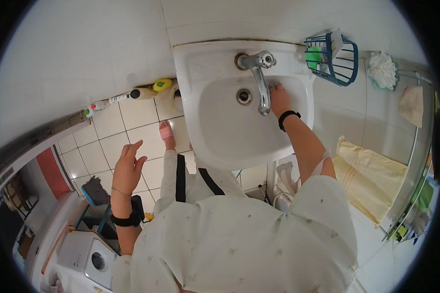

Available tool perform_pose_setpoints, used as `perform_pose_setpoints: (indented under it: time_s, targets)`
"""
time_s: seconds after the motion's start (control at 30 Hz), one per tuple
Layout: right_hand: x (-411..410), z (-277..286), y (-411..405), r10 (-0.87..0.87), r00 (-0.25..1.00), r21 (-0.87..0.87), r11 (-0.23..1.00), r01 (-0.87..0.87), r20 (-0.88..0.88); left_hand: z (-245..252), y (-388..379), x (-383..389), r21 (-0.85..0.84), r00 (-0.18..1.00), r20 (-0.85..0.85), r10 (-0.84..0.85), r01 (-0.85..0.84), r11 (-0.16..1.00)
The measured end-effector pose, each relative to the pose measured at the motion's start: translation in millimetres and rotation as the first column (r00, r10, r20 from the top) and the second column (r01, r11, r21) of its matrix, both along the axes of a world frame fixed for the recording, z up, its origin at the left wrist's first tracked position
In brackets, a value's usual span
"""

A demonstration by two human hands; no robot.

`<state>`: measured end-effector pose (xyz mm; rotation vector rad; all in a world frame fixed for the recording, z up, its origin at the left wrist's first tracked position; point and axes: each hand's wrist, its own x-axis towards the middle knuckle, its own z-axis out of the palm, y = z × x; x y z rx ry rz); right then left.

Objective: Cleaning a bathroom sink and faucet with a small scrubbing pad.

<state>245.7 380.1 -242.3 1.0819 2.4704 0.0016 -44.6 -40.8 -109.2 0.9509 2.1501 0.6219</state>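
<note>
My right hand [280, 99] reaches into the white ceramic washbasin [234, 135], just right of the chrome faucet [261, 82]. Its fingers press near the basin's back inner wall on a small greyish thing [273, 84], mostly covered by them and too unclear to name. The metal drain [244, 96] lies to the left of that hand, beyond the spout. Out to the left, over the tiled floor, my left hand [128, 166] hangs in the air with its fingers apart and nothing in it.
A blue wire basket [339, 75] with a green item hangs at the basin's right. Farther right are a white bath pouf [382, 71] and a yellow towel [370, 175] on a rail. Bottles [145, 93] stand along the left wall. A white appliance [90, 256] sits lower left.
</note>
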Motion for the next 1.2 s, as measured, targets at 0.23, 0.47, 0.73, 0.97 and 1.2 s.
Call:
perform_pose_setpoints:
  time_s: [0.23,0.47,0.73,0.97,1.2]
  targets:
    - [-2.5,24.9,-87.8,0.027,0.999,-0.470,0.883,-0.012,0.025,11.3,24.3,1.0,0.109,0.998,0.009,-0.059,0.058,0.992]
    - [-43.7,47.5,-163.1,-0.087,0.937,-0.598,0.789,-0.143,-0.338,8.5,13.1,-3.2,0.112,0.999,0.013,-0.036,0.034,0.993]
    - [42.3,46.2,-47.4,-0.069,0.976,-0.144,0.985,0.100,0.207,11.3,-6.1,-7.4,0.118,1.000,0.012,0.011,-0.012,0.993]
    - [-32.6,15.7,-158.6,-0.216,0.948,-0.575,0.817,0.044,-0.234,6.8,-17.9,-7.4,0.105,0.999,-0.019,0.031,-0.029,0.994]
    - [14.0,41.3,-119.1,0.035,0.993,-0.384,0.923,0.011,0.112,24.4,-7.0,-11.3,0.135,1.000,0.002,0.026,-0.026,0.990]
